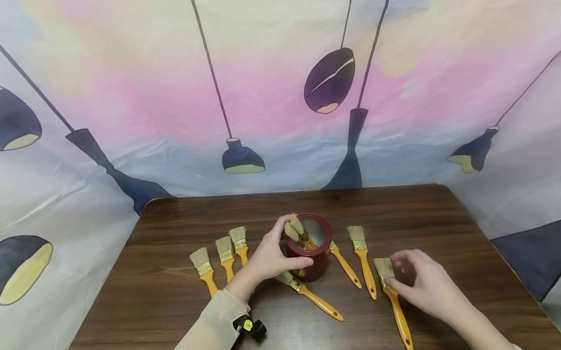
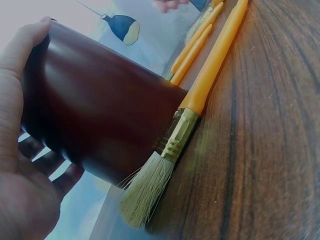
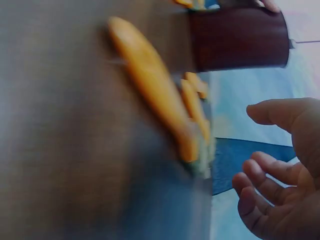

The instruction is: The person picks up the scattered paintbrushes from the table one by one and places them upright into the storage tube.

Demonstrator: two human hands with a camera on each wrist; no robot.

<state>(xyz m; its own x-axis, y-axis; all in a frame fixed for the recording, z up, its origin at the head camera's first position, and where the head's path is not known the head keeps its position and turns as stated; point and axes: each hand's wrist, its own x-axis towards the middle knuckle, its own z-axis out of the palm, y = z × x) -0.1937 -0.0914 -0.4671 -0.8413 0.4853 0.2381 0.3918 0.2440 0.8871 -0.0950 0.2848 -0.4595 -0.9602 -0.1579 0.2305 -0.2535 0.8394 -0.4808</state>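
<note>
A dark red cylindrical cup (image 1: 317,267) stands upright on the table, with paintbrushes (image 1: 293,227) inside, bristles upward. My left hand (image 1: 271,255) grips its side, thumb at the front and fingers round the back; the left wrist view shows the cup's smooth wall (image 2: 100,105) against the palm. Over the bristle end of the rightmost paintbrush (image 1: 399,315) hovers my right hand (image 1: 425,283), thumb and fingers spread apart. Nothing sits between those fingers (image 3: 272,162) in the right wrist view. That brush lies flat, its orange handle (image 3: 150,82) pointing toward me.
Several more brushes lie about the cup: one just in front (image 1: 319,300), two to its right (image 1: 367,272), and three on the left (image 1: 205,268), partly behind my left forearm. A wood-grain table (image 1: 164,313) carries everything, and a lamp-printed cloth (image 1: 277,92) hangs behind it.
</note>
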